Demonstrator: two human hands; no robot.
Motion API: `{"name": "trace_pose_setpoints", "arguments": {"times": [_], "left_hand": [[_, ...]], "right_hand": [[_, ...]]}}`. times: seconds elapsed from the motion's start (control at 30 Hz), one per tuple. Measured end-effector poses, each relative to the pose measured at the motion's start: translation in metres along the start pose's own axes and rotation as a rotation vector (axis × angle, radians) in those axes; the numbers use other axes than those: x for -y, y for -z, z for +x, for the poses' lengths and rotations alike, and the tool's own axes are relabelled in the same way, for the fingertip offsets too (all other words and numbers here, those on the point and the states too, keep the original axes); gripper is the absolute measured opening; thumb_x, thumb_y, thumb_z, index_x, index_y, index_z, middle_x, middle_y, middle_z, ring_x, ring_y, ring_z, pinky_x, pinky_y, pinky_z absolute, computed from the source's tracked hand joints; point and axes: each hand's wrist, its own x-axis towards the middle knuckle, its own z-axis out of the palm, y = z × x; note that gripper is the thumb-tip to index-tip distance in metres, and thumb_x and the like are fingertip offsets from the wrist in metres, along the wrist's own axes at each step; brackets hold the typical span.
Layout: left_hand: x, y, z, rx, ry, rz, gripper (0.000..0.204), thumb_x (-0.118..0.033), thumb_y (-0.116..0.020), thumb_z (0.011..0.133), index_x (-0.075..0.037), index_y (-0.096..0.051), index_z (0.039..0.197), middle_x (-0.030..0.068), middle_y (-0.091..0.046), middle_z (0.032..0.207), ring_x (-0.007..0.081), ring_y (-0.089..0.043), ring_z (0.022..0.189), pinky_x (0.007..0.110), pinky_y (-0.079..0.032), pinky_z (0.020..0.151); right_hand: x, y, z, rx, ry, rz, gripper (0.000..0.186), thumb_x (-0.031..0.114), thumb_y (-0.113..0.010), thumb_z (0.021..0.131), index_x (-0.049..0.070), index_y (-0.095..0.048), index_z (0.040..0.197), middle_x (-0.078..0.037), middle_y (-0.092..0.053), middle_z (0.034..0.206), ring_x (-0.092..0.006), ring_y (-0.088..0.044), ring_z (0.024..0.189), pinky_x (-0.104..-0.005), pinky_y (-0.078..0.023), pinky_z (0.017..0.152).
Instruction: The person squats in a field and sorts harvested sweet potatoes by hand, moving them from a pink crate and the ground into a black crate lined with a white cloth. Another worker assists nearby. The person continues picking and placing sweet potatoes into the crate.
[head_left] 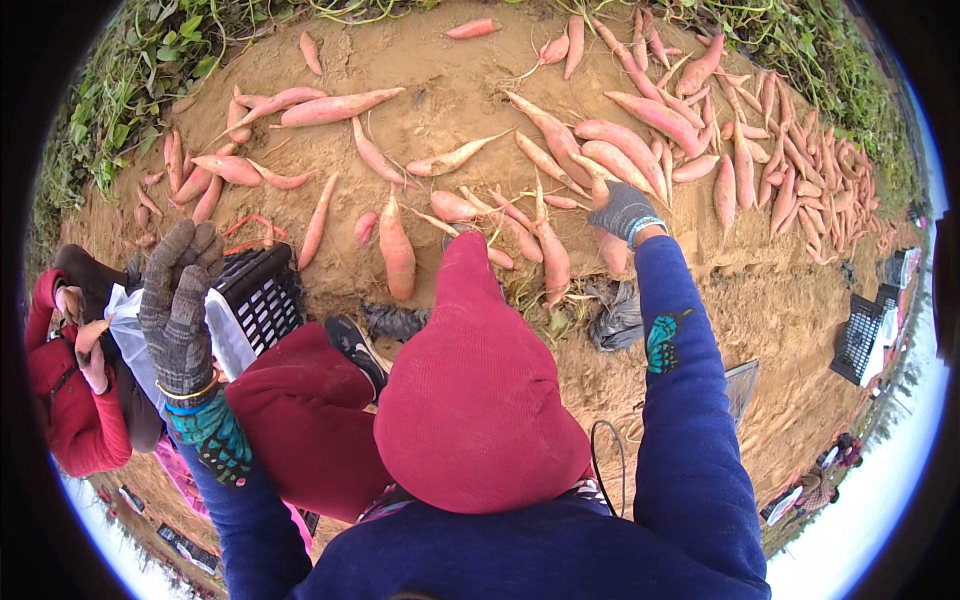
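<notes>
My right hand (626,211), in a grey knit glove, is closed around a pink sweet potato (612,253) low over the soil; its lower end shows beneath the fingers. My left hand (181,320), in a dirty grey glove, is raised at the left with its fingers stretched out and nothing visible in it. Just beside it stands a black slatted crate (265,305) with a white liner. In front of my knees lie loose sweet potatoes, among them a thick one (397,255) and another (552,262) with trailing roots.
A long heap of sweet potatoes (800,175) stretches away to the right. Green vines (150,60) border the soil. At the left a co-worker in red holds a sweet potato (92,335). Black plastic (615,318) lies by my knee; another crate (857,338) stands far right.
</notes>
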Motion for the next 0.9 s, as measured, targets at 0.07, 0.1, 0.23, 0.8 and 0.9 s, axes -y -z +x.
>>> {"name": "trace_pose_setpoints", "arguments": {"times": [0.07, 0.1, 0.23, 0.8, 0.9], "left_hand": [[0.002, -0.020, 0.001, -0.053, 0.155, -0.161, 0.045, -0.017, -0.054, 0.094, 0.003, -0.043, 0.133, 0.0201, -0.054, 0.128, 0.0289, -0.057, 0.113, 0.039, -0.047, 0.097], [0.001, -0.026, 0.001, -0.019, 0.152, -0.211, 0.046, -0.018, -0.055, 0.094, 0.002, -0.043, 0.133, 0.0193, -0.056, 0.125, 0.0270, -0.058, 0.113, 0.039, -0.047, 0.097], [0.003, -0.039, 0.002, 0.018, 0.157, -0.193, 0.047, -0.016, -0.057, 0.092, 0.002, -0.043, 0.133, 0.0192, -0.055, 0.125, 0.0269, -0.059, 0.109, 0.039, -0.049, 0.095], [-0.014, -0.045, -0.015, 0.248, -0.063, -0.308, 0.056, -0.022, -0.063, 0.088, 0.000, -0.042, 0.135, 0.0119, -0.052, 0.130, 0.0192, -0.048, 0.121, 0.033, -0.039, 0.102], [-0.019, -0.047, -0.019, 0.333, -0.034, -0.566, 0.081, -0.035, -0.070, 0.082, -0.002, -0.029, 0.144, 0.0116, -0.038, 0.143, 0.0211, -0.037, 0.131, 0.036, -0.033, 0.107]], "right_hand": [[-0.001, 0.009, -0.007, 0.169, 0.014, 0.117, 0.046, 0.036, -0.066, 0.074, 0.001, -0.065, 0.104, -0.021, -0.067, 0.100, -0.0339, -0.064, 0.096, -0.0407, -0.049, 0.084], [-0.003, 0.008, -0.009, 0.232, 0.089, 0.215, 0.050, 0.040, -0.067, 0.072, 0.001, -0.066, 0.103, -0.022, -0.067, 0.099, -0.0347, -0.064, 0.095, -0.0409, -0.048, 0.084], [0.053, -0.065, 0.014, 0.101, 0.076, 0.317, 0.068, 0.051, -0.070, 0.066, -0.001, -0.064, 0.109, -0.026, -0.064, 0.105, -0.0359, -0.063, 0.100, -0.0406, -0.048, 0.086], [0.219, 0.175, -0.070, -0.143, 0.804, 1.838, 0.065, 0.039, -0.062, 0.075, -0.006, -0.051, 0.121, -0.019, -0.054, 0.115, -0.0301, -0.055, 0.104, -0.0398, -0.045, 0.094], [0.289, 0.191, -0.077, 0.232, 0.961, 1.649, 0.069, 0.041, -0.060, 0.075, -0.007, -0.049, 0.122, -0.021, -0.053, 0.118, -0.0329, -0.054, 0.106, -0.0429, -0.043, 0.097]]}}
